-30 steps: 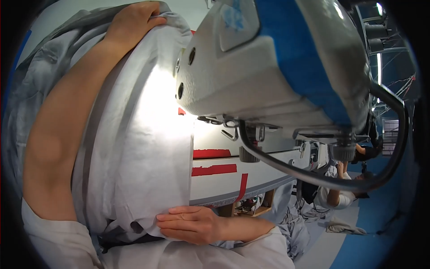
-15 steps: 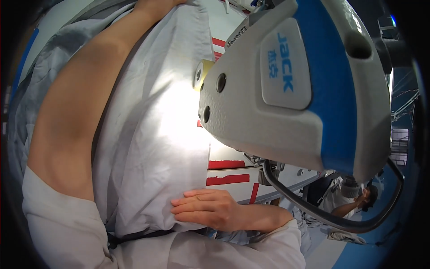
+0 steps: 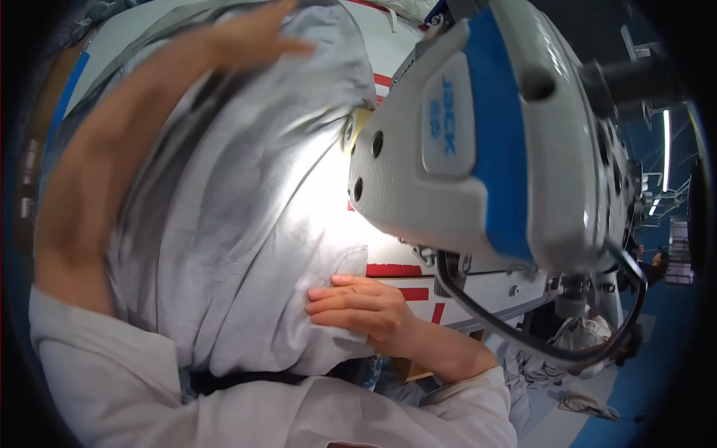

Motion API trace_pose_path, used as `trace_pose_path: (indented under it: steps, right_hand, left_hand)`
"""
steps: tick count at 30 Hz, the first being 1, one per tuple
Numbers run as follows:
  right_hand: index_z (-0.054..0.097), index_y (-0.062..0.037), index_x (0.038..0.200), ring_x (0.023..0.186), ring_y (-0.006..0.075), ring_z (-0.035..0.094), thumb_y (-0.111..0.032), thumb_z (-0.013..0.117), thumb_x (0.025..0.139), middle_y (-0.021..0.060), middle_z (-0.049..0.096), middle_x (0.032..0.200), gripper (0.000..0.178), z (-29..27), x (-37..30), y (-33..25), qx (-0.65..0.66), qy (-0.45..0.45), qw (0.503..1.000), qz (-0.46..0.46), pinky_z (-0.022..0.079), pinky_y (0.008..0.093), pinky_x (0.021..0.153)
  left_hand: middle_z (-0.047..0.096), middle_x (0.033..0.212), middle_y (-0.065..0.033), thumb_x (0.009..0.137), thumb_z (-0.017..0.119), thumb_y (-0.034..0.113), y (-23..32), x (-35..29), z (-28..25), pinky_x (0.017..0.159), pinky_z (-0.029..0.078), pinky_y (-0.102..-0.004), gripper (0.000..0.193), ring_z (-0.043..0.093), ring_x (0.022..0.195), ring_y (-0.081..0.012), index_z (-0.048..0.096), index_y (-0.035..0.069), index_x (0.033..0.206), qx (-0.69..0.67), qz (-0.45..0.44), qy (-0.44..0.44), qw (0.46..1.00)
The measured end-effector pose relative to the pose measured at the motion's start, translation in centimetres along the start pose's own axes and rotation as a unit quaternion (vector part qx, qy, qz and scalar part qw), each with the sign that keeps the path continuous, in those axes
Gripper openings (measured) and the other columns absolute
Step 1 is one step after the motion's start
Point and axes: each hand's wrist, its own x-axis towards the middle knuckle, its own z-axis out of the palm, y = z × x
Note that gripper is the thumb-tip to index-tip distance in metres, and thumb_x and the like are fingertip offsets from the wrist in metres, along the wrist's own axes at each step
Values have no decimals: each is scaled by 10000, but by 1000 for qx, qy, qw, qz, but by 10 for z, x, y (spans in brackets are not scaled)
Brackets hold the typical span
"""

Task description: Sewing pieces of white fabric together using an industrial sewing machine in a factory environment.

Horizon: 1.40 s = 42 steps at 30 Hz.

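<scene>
A light grey-white cloth lies in folds over the table, its right edge running under the head of a sewing machine. Bright lamp light falls on the fabric there; needle and presser foot are hidden behind the machine head. My right hand rests flat on the near right part of the cloth, fingers stretched out. Over the far part of the cloth, my left hand is blurred by motion, thumb apart from the fingers and nothing seen in it.
Beside the machine head sits a pale yellow round part. Red tape strips mark the white tabletop. A dark bent bar curves below the machine. Other people and piled cloth are at the right.
My left hand has come off the far edge of the cloth and swung a little nearer. The cloth has bunched into more folds. My right hand stays on it, and the view has shifted slightly.
</scene>
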Motion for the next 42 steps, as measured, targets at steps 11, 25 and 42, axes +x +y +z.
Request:
trace_pose_path:
  steps: [11,25,42]
  right_hand:
    - [670,-53,1007,1080,217,629,-67,612,817,77,675,1071,199,-16,10,4,-18,-25,999,-35,486,386,951]
    - [661,-63,978,1099,226,614,-43,614,800,53,664,1091,186,-8,15,10,-52,71,996,-2,479,398,950]
    - [647,-51,942,1014,225,617,-34,652,724,65,644,1014,219,41,-12,-15,-139,195,970,-38,501,350,891]
  left_hand:
    - [640,1038,-239,842,668,191,9,-308,-15,800,491,-412,384,630,930,-378,592,-37,1142,190,-312,203,908]
    - [457,1394,-169,894,587,394,-16,-100,-70,954,459,-391,600,529,1195,-289,423,108,1395,33,-111,134,984]
    - [531,1255,-182,622,821,90,184,-285,54,897,476,-332,754,562,1110,-320,497,-18,1295,-111,103,48,987]
